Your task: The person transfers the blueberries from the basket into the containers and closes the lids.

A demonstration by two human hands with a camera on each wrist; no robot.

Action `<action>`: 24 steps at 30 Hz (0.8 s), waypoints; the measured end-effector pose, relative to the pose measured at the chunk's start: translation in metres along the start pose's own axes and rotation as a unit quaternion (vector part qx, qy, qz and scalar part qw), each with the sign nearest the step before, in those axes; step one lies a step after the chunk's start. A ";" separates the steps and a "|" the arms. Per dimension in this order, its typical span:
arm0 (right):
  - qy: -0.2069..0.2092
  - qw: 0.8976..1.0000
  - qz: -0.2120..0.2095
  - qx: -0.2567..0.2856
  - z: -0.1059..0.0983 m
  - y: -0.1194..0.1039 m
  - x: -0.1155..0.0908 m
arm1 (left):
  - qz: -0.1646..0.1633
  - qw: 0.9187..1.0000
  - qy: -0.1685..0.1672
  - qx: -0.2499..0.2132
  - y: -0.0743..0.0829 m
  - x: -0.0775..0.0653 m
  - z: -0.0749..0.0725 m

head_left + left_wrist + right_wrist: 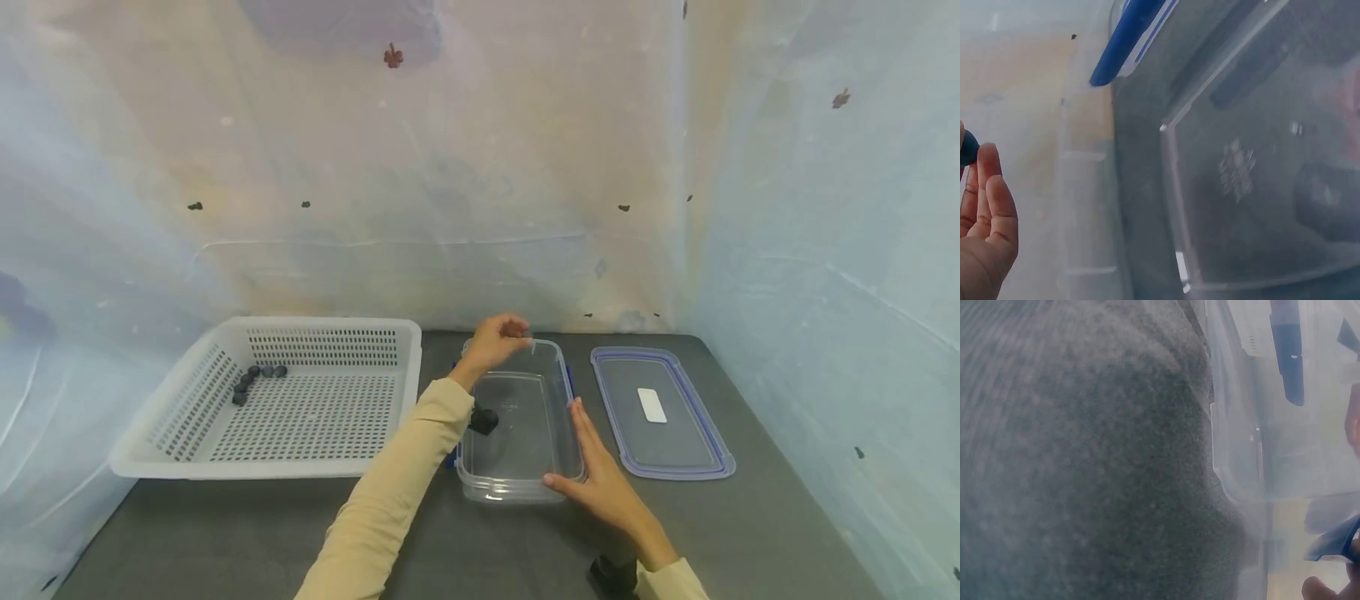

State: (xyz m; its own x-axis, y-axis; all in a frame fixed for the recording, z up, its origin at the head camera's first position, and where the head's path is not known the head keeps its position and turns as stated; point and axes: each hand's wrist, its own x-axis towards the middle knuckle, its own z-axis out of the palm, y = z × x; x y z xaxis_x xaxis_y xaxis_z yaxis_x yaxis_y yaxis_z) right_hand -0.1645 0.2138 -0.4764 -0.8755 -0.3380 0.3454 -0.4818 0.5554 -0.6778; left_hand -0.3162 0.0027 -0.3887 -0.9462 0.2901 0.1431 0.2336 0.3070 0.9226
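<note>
Thumb and fingers of my left hand [495, 343] pinch a small dark blue rounded piece [968, 150], best seen at the edge of the left wrist view. That hand is over the far left part of a clear plastic container [517, 483] with blue side latches. My right hand [600, 479] rests along the container's right side, fingers straight and thumb at the near right corner. In the right wrist view its fingers are beside a blue latch [1335, 540].
A white perforated basket [270, 468] stands on the left, with several small dark rounded pieces [247, 379] in its far left part. Right of the container lies a clear lid [693, 442] with a blue seal and a white label. Patterned sheeting [465, 167] encloses the grey table.
</note>
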 end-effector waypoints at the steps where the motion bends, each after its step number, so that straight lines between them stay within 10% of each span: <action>1: -0.002 1.000 0.000 0.002 0.000 0.000 0.000 | -0.010 1.000 0.000 -0.012 -0.002 0.001 0.004; 24: 0.000 1.000 -0.001 0.018 0.002 0.000 -0.001 | -0.066 0.991 0.035 0.112 -0.043 -0.007 0.064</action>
State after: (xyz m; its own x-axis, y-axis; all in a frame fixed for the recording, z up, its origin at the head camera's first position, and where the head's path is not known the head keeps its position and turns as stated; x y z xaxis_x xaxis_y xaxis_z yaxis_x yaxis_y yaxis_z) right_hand -0.1637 0.2124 -0.4781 -0.8750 -0.3382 0.3464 -0.4810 0.5271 -0.7006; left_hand -0.3052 0.0457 -0.4527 -0.9832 0.1732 0.0569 0.1422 0.5335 0.8338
